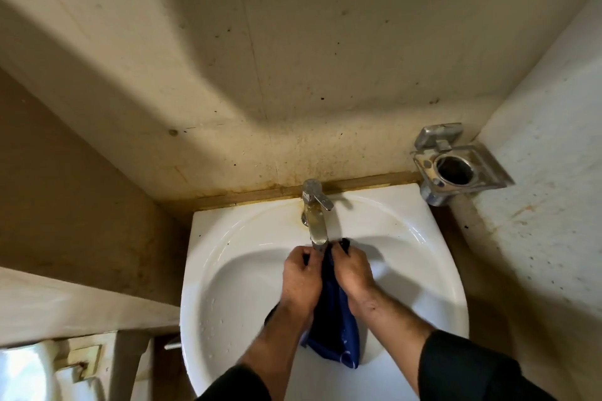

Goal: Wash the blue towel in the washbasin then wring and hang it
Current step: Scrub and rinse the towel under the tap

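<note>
Dark blue cloth towel (338, 319) hangs bunched over the bowl of the white ceramic washbasin (247, 238), directly under the chrome single-lever tap (314, 215). Left hand (301, 277) and right hand (350, 273) both clench it, fingers curled tight around the fabric's upper end. Empty square chrome wall holder (456, 166) sits at right. No legible writing or brand visible.

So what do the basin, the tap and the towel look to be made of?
The basin looks like glazed white ceramic, with glossy highlights. The tap looks like chromed metal, shiny but dulled with stains. The towel is soft blue cloth, limp and folded between both hands; its fibre can't be told.
</note>
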